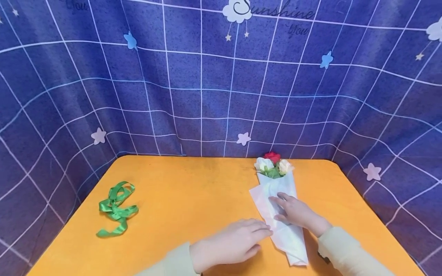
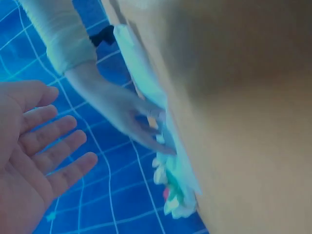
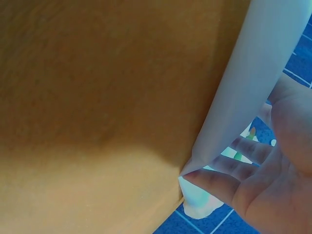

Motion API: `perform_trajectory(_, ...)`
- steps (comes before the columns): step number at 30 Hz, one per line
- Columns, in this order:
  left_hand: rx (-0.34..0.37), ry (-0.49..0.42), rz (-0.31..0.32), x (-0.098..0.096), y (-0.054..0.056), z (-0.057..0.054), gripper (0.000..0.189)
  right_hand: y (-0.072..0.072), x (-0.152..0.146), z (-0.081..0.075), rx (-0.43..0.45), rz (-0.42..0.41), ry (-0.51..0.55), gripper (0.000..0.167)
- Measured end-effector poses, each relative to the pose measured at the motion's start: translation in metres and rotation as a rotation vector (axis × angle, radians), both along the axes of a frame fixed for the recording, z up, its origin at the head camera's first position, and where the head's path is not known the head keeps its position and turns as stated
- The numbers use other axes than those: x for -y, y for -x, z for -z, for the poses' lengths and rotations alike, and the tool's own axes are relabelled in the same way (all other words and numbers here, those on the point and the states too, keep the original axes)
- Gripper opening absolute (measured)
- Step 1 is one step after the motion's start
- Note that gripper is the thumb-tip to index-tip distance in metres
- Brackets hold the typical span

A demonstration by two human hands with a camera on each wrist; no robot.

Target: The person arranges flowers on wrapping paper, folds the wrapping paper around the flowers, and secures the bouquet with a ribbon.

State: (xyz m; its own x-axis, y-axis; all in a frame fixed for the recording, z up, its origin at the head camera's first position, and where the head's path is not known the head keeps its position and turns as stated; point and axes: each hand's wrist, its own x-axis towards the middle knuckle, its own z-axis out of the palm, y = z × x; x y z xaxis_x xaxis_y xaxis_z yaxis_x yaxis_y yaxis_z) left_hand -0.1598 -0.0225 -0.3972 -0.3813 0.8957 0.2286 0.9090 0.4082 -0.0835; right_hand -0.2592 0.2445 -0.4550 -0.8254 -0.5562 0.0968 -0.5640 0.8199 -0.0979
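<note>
A small bouquet wrapped in white paper (image 1: 291, 243) lies on the right part of the table. A red rose (image 1: 271, 156), a white flower (image 1: 263, 165) and a cream flower (image 1: 284, 167) show at its far end, above green leaves. My right hand (image 1: 298, 212) rests on the middle of the wrapping with its fingers extended. The left hand (image 1: 233, 242) is at the paper's left edge, its fingertips right by the edge in the head view. In the left wrist view, the fingers (image 2: 61, 139) of that hand are spread and hold nothing.
A loosely tangled green satin ribbon (image 1: 119, 227) lies on the left side of the orange table (image 1: 183, 195). A blue gridded curtain (image 1: 214, 103) with stars and clouds hangs behind and along both sides of the table.
</note>
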Motion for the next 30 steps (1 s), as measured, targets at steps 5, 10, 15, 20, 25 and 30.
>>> perform_trajectory(5, -0.095, -0.058, -0.030, 0.021, 0.004, -0.003, 0.040, 0.002, 0.001, -0.001, -0.008, -0.015, -0.008, 0.061)
perform_trajectory(10, -0.120, -0.135, -0.057, 0.041, 0.008, -0.006, 0.036, 0.003, 0.002, -0.002, -0.002, -0.017, -0.009, 0.062)
perform_trajectory(15, -0.147, -0.224, -0.062, 0.059, 0.011, -0.007, 0.037, 0.001, 0.001, -0.002, -0.004, -0.024, 0.005, 0.062)
perform_trajectory(20, -0.193, -0.280, -0.081, 0.079, 0.018, -0.004, 0.038, 0.001, 0.001, -0.002, -0.001, -0.018, 0.008, 0.062)
perform_trajectory(25, -0.203, -0.319, -0.130, 0.100, 0.022, 0.000, 0.040, 0.001, 0.000, -0.001, 0.008, -0.010, 0.012, 0.062)
perform_trajectory(30, -0.203, -0.335, -0.190, 0.123, 0.025, 0.006, 0.039, 0.000, 0.001, -0.002, 0.018, -0.006, 0.018, 0.061)
